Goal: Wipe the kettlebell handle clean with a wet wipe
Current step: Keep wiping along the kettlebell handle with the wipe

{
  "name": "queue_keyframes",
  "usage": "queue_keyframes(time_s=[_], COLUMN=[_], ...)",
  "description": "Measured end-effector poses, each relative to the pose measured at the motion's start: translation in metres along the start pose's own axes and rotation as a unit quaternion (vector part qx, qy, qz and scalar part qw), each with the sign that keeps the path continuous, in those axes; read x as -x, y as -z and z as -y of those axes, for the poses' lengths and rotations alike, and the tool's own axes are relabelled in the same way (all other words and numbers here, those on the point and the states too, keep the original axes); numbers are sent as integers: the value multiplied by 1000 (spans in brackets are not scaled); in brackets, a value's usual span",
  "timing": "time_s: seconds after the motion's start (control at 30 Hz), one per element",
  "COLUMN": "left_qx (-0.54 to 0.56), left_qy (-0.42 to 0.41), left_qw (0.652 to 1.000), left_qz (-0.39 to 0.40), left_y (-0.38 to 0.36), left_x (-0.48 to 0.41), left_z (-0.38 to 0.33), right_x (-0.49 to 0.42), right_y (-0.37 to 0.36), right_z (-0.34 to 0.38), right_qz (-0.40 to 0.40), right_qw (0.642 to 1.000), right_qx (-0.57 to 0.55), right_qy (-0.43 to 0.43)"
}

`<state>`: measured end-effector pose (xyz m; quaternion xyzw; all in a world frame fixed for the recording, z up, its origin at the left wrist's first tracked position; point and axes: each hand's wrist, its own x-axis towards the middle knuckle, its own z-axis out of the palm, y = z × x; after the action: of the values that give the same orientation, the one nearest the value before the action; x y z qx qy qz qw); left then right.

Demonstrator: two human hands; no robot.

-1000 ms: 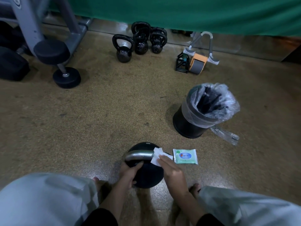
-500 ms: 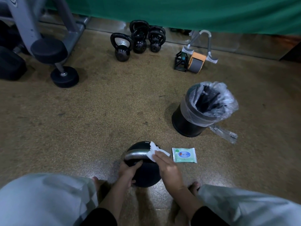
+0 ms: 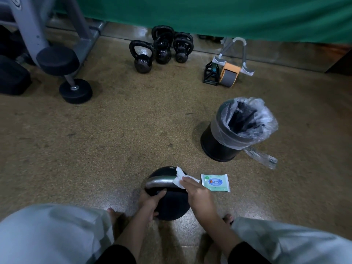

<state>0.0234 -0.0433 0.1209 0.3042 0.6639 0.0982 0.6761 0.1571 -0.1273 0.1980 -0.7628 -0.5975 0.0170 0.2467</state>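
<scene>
A black kettlebell [image 3: 172, 203] with a silver handle [image 3: 159, 182] sits on the floor between my knees. My left hand [image 3: 150, 203] grips the left side of its body, just under the handle. My right hand [image 3: 198, 193] holds a white wet wipe [image 3: 180, 178] pressed against the right end of the handle, with part of the wipe sticking up past my fingers.
A green wet-wipe pack [image 3: 215, 182] lies just right of the kettlebell. A black bin [image 3: 224, 145] lined with a clear bag stands farther right. Three small kettlebells [image 3: 162, 50], an ab roller [image 3: 228, 73], a dumbbell [image 3: 75, 90] and a machine frame [image 3: 38, 25] stand at the back.
My right hand has slid the wipe slightly left along the handle's right end. The left hand keeps its grip on the kettlebell body.
</scene>
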Motion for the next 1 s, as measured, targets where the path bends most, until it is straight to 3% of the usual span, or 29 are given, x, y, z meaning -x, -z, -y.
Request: queue_keyframes(time_s=[0.17, 0.27, 0.43, 0.6, 0.8, 1.0], left_qx=[5, 7, 8, 0, 8, 3], left_qy=[2, 5, 4, 9, 4, 5], left_qw=[1000, 1000, 1000, 1000, 1000, 1000], left_qz=[2, -2, 7, 0, 10, 4], left_y=[0, 0, -1, 0, 0, 1], left_x=[-4, -5, -7, -6, -7, -8], left_z=[1, 3, 2, 1, 2, 3], right_x=[-36, -54, -58, -89, -92, -101], right_y=[5, 3, 19, 14, 16, 19], right_z=[-1, -1, -10, -3, 11, 9], right_qz=[162, 245, 273, 373, 366, 404], right_qw=[979, 959, 956, 916, 925, 904], right_qx=[20, 12, -1, 17, 20, 27], right_qy=[-120, -141, -108, -147, -94, -137])
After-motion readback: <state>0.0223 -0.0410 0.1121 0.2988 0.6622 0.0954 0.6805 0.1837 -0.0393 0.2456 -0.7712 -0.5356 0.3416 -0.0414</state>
